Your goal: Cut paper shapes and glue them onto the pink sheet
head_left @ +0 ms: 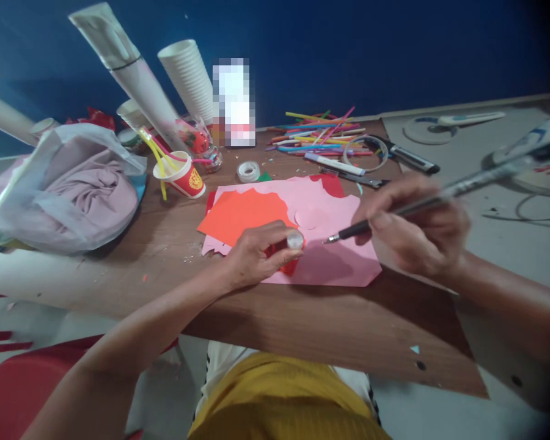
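Observation:
My left hand (255, 253) is closed around a small clear tape roll (295, 239), pressing it onto a red paper scrap (288, 264) on the pink sheet (330, 263). My right hand (417, 223) grips a long silver-and-black pen (396, 215) in a writing hold. Its tip hovers just right of the roll, over the pink sheet. An orange sheet (242, 217) lies partly under my left hand. A faint circle (311, 217) shows on the pink sheet above the pen tip.
On the brown table (325, 330) are a red paper cup with straws (183, 177), a tape roll (248, 171), coloured straws (323, 134), a marker (333, 164), a utility knife (406, 156), stacked white cups (187, 76), cardboard tubes (128, 67) and a bagged cloth (68, 189).

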### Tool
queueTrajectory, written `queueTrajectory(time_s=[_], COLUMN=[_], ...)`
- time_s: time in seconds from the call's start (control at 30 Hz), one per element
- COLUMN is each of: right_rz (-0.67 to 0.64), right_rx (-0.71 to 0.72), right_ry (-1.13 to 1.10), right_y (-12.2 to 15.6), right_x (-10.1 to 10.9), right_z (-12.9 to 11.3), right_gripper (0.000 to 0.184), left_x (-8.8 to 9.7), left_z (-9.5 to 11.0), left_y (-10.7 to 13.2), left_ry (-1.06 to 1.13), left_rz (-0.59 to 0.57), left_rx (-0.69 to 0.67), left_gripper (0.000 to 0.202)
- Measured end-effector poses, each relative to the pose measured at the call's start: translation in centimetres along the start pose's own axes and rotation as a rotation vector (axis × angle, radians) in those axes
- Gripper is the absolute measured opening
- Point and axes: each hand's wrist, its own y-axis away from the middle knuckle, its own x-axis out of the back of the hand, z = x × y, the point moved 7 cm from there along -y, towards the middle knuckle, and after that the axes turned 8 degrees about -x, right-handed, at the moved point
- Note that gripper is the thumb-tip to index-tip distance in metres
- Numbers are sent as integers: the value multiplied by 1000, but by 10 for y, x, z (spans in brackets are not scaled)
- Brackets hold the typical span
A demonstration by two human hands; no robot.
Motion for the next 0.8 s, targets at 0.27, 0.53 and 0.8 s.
queueTrajectory(time_s=[0.27,0.53,0.8], right_rz=[-594,-520,-522], right_rx=[539,687,631], right_ry=[553,800,856], right_y=[35,51,49], right_x=[-61,-83,-89], right_z=[-31,-32,-26], right_gripper=[12,20,23], left_x=[0,1,1], left_z=[-1,-2,-1], left_y=[2,3,2], left_ry=[-3,-23,-39], left_rz=[34,39,17], left_rx=[-32,-16,-37], left_gripper=[20,22,22])
